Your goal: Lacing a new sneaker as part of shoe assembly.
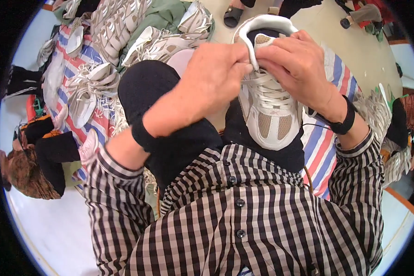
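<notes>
A white and beige sneaker (273, 117) rests on my right thigh, its toe toward me and its heel away. White laces (267, 89) cross its front in several rows. At the upper left of the lacing, my left hand (216, 80) is closed, thumb and forefinger pinching the edge of the shoe's opening. My right hand (299, 64) closes over the other side, its fingers at the tongue and the opening's edge. Whether a lace end lies between the fingers of either hand is hidden.
A heap of similar sneakers (117, 27) lies at the far left, partly on green cloth (163, 16). Loose pairs (85, 101) lie on the striped sheet (315, 152). More shoes (377, 110) are at the right. Other people sit nearby; a dark shoe (233, 16) shows ahead.
</notes>
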Action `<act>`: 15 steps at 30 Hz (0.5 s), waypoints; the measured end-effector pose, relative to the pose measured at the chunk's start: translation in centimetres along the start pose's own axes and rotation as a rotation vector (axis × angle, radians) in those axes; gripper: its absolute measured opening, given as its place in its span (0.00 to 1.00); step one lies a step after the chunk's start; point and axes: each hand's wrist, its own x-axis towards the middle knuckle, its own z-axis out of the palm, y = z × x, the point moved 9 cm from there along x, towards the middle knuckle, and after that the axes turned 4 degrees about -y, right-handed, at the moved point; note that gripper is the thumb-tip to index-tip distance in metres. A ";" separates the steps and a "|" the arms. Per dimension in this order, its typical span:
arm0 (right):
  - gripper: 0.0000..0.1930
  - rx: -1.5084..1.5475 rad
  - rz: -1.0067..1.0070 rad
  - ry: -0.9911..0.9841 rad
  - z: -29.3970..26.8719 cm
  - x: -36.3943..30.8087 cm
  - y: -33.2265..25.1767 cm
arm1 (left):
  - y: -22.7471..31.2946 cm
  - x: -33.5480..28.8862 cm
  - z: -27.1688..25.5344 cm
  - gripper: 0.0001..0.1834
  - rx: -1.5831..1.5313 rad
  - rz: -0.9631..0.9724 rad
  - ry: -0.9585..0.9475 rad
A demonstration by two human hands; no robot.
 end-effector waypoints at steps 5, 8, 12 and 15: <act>0.08 0.115 0.045 -0.020 -0.1 0.2 0.4 | 0.5 -0.8 0.1 0.07 0.003 -0.006 0.168; 0.08 0.188 0.071 0.000 -0.1 0.0 0.8 | 1.5 -0.6 0.3 0.06 0.109 0.056 0.203; 0.06 0.235 0.066 -0.036 -0.3 -0.2 0.8 | -1.6 -1.0 0.9 0.06 -0.166 -0.211 0.048; 0.05 0.250 0.096 -0.113 -0.2 -0.2 0.8 | -2.4 -1.3 1.3 0.07 -0.465 -0.196 0.017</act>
